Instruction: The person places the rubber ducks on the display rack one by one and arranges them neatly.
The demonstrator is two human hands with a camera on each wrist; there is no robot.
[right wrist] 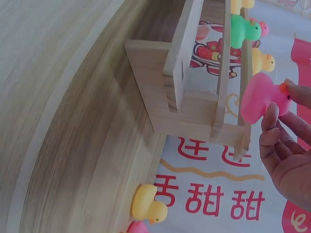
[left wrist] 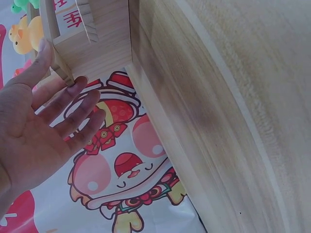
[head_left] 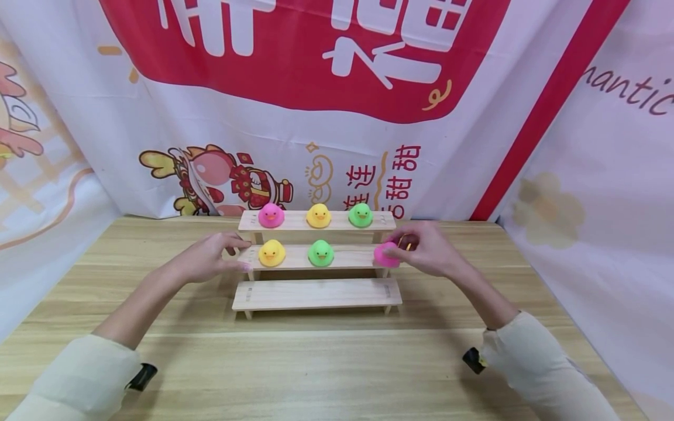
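Observation:
A three-tier wooden display shelf (head_left: 316, 294) stands on the table. My left hand (head_left: 213, 256) grips the left end of its middle tier between thumb and forefinger; the other fingers are extended in the left wrist view. My right hand (head_left: 429, 248) pinches a pink rubber duck (right wrist: 260, 99) at the right end of that tier. On the middle tier sit a yellow duck (head_left: 271, 253) and a green duck (head_left: 321, 254). The top tier bears a pink duck (head_left: 271, 216), a yellow duck (head_left: 318, 216) and a green duck (head_left: 360, 215). The bottom tier is bare.
In the right wrist view, another yellow duck (right wrist: 148, 204) lies on the table beyond the shelf's right end, with part of a pink duck (right wrist: 137, 227) beside it. A printed cloth (head_left: 295, 128) hangs behind the wooden table (head_left: 305, 368).

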